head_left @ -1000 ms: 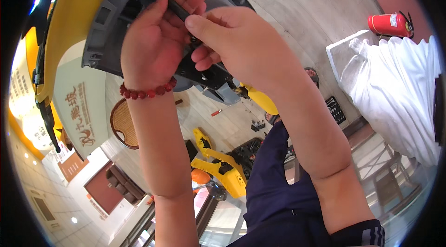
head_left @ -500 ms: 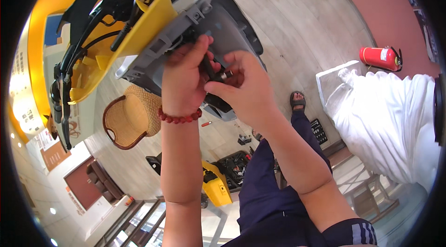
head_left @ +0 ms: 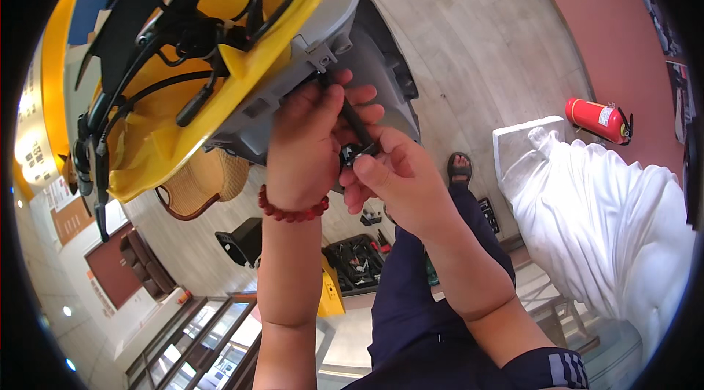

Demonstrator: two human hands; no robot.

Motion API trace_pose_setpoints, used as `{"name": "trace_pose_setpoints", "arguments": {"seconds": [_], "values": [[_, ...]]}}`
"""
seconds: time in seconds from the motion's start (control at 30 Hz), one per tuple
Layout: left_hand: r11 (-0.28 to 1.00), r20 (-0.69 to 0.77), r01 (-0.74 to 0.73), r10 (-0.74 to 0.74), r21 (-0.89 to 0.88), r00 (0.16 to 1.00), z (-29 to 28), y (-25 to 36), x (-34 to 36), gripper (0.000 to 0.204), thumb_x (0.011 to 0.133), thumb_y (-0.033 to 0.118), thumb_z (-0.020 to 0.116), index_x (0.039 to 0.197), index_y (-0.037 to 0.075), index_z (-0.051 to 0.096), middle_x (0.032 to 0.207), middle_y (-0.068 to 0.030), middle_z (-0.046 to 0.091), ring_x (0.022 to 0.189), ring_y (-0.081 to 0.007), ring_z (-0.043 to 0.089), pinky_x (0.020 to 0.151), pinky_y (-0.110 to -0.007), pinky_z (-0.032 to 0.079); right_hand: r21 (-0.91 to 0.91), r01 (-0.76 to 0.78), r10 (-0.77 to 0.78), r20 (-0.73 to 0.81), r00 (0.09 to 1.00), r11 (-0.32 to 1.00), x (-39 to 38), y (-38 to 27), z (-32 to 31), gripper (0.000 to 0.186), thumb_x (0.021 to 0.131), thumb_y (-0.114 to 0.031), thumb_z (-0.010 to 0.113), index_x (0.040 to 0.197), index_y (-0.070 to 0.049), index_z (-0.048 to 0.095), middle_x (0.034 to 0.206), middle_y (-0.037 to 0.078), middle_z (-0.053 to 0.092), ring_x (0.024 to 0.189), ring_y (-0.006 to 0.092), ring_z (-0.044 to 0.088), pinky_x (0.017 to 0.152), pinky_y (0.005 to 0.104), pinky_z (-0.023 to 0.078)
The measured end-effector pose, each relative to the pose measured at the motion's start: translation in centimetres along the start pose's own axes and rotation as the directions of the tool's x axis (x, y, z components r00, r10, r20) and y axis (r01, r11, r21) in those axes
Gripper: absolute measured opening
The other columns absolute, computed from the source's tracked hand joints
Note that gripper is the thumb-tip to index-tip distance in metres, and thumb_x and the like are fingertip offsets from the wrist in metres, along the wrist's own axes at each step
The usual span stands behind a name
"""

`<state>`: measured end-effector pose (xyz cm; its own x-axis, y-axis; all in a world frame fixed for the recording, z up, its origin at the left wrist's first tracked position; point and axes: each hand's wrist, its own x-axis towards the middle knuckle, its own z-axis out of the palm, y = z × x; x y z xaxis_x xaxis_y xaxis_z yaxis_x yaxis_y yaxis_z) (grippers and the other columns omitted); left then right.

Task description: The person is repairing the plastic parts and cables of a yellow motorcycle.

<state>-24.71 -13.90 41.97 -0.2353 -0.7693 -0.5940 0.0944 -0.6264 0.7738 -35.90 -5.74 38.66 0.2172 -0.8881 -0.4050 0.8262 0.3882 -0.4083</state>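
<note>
Indoor hall, grey plank floor (head_left: 469, 38), red wall band (head_left: 587, 16) at right. Fire extinguisher (head_left: 598, 120) lies on the floor by the wall. White draped sheet (head_left: 609, 214) at right over something blocky. Wicker chair (head_left: 202, 181) behind the work, open tool case (head_left: 356, 264) and a yellow box (head_left: 330, 291) on the floor below the arms.

Work piece: yellow shell (head_left: 183, 96) with black cables (head_left: 213, 30) running inside it, and a grey panel (head_left: 337, 74) fixed along its edge, held up at head height, upper centre of view.

Left hand (head_left: 308, 148), red bead bracelet (head_left: 292, 210) on wrist, fingers curled closed against the grey panel's lower edge, pinching near a black rod (head_left: 356, 120). Right hand (head_left: 396, 177) closed too, thumb and fingers gripping a small black part (head_left: 356, 151) at the rod's lower end, touching the left hand's fingers. Can't tell if the black rod is a tool or a fastener; it's mostly hidden by the fingers.

Progress, judging only: the panel looks seated on the shell, cables routed. The black part is not yet let go, both hands busy on it, so this fitting step seems mid-way. Tool case open, so work likely not finished.
</note>
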Motion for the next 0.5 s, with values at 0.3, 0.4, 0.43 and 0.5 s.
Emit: {"name": "trace_pose_setpoints", "arguments": {"seconds": [0.3,0.4,0.43,0.5], "values": [[0.984,-0.007,-0.118,0.120,0.137,0.993,-1.3,-0.2,0.3,0.019,0.090,0.013,0.064,0.104,0.001,0.062,0.086,-0.0082,0.065,0.076,-0.0171,0.064,0.070,-0.028,0.052,-0.869,0.466,-0.713,0.222,0.665,0.164,1.2,2.7,-0.7,0.035,0.073,-0.005,0.074,0.105,-0.002,0.059,0.077,0.011,0.060,0.058,0.0211,0.059,0.053,0.0298,0.046],[0.969,-0.013,-0.169,0.174,0.179,0.985,-1.4,-0.2,0.2,0.019,0.090,0.014,0.064,0.104,0.000,0.063,0.085,-0.0083,0.065,0.075,-0.0170,0.064,0.070,-0.027,0.052,-0.787,0.516,-0.708,0.148,0.691,0.338,1.2,2.6,-1.1,0.035,0.075,-0.008,0.076,0.104,-0.002,0.058,0.074,0.008,0.060,0.057,0.0158,0.057,0.053,0.0273,0.044],[0.978,-0.025,-0.157,0.162,0.138,0.986,-1.5,-0.1,0.2,0.023,0.093,0.015,0.061,0.109,-0.001,0.061,0.088,-0.0101,0.066,0.078,-0.0198,0.066,0.073,-0.030,0.054,-0.755,0.483,-0.646,0.104,0.756,0.444,1.1,2.4,-1.2,0.034,0.077,-0.011,0.074,0.104,-0.001,0.057,0.075,0.009,0.060,0.062,0.0199,0.059,0.056,0.0304,0.045],[0.990,0.020,-0.112,0.111,0.085,0.994,-1.7,0.1,0.3,0.027,0.095,0.017,0.055,0.115,-0.002,0.057,0.097,-0.0138,0.066,0.087,-0.0240,0.066,0.080,-0.035,0.053,-0.663,0.416,-0.529,0.035,0.848,0.623,0.6,1.8,-1.5,0.034,0.081,-0.016,0.070,0.105,0.001,0.053,0.077,0.013,0.059,0.072,0.0281,0.063,0.062,0.0364,0.047]]}}
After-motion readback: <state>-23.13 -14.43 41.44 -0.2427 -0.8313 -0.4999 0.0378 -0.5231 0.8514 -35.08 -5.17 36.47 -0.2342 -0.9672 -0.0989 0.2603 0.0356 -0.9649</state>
